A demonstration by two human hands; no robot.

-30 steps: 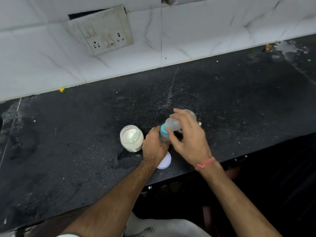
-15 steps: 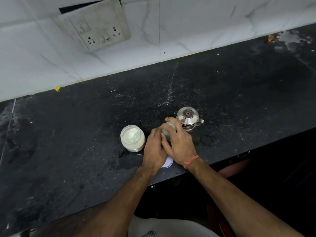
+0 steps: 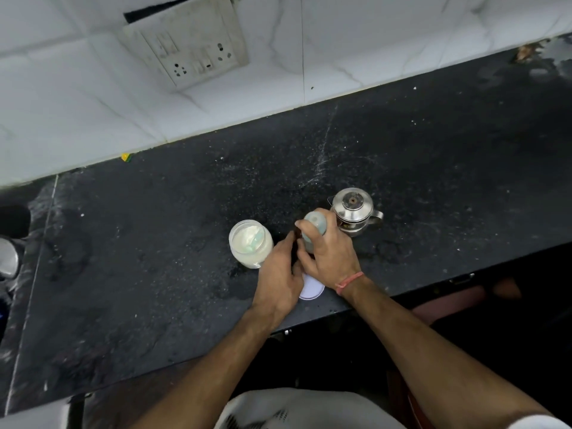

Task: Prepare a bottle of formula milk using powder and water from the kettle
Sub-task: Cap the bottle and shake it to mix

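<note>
A baby bottle [image 3: 314,226] with a pale teal cap stands on the black counter [image 3: 154,258] near its front edge. My right hand [image 3: 328,252] wraps the cap from above. My left hand [image 3: 280,274] grips the bottle's lower body, which is hidden behind my fingers. An open jar of white powder [image 3: 250,243], with a pale green scoop inside, stands just left of my hands. A small steel kettle [image 3: 354,213] with its lid on sits just behind and right of the bottle. A white round lid [image 3: 311,289] lies on the counter under my wrists.
A white tiled wall with a socket plate [image 3: 188,41] rises behind the counter. Something metal [image 3: 7,258] stands at the far left edge. Powder is scattered on the counter behind the bottle. A wet patch lies at the far right corner.
My right hand brought the clear cap down onto the bottle and now holds it on top. The kettle, hidden before, is now in view. My left hand stayed on the bottle.
</note>
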